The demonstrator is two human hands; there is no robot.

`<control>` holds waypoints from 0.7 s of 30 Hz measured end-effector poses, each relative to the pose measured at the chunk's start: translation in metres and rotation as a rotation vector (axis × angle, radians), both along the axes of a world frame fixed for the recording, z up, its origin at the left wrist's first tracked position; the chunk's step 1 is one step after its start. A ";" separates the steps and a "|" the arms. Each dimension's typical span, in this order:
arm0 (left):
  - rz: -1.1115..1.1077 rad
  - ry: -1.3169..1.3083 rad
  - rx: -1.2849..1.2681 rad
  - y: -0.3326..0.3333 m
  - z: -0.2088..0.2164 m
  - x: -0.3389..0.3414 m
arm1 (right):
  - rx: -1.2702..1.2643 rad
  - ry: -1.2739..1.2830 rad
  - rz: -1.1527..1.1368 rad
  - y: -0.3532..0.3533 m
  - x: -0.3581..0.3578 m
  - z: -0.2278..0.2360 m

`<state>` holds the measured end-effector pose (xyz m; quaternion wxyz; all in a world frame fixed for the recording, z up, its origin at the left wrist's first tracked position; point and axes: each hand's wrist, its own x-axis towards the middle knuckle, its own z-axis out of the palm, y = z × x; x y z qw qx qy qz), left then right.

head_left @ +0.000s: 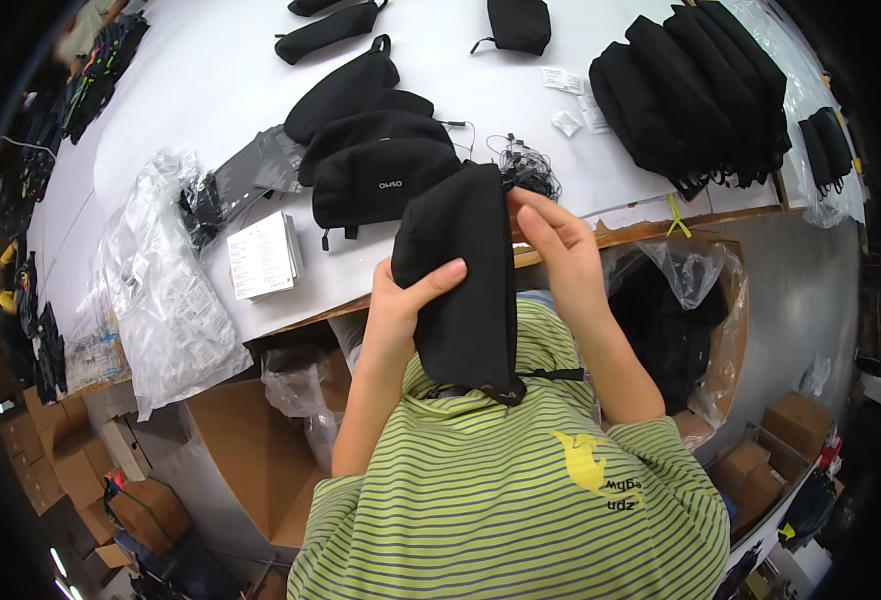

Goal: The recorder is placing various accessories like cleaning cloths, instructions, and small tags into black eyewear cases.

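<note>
A black zippered pouch [461, 260] is held upright in front of my chest, its long side running up and down. My left hand [401, 300] is closed round its left side, thumb across the front and the other fingers hidden behind. My right hand [561, 245] is at the pouch's upper right edge, fingers bent and thumb close to the index finger. Whatever is in that pinch is too small to make out. Just beyond lie several overlapping black pouches [381, 180] and a tangle of thin black cords [526, 165].
On the white table [461, 90] lie a large pile of black pouches [701, 95], a stack of white cards [266, 257], dark grey cards [261, 165] and a clear plastic bag [166, 290]. Below the table edge stand open cardboard boxes [251, 450], one holding black items [661, 310].
</note>
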<state>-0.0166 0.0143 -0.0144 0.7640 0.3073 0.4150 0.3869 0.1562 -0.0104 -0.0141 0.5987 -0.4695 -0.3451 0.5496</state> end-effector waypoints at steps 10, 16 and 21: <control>0.150 -0.086 -0.130 -0.005 -0.001 0.003 | 0.290 -0.580 -0.170 0.016 -0.004 0.003; 0.224 -0.302 -0.174 0.017 -0.018 -0.019 | 0.200 -0.515 0.231 -0.011 -0.013 0.021; 0.249 -0.335 -0.198 0.018 -0.021 -0.020 | 0.175 -0.530 0.335 -0.013 -0.010 0.024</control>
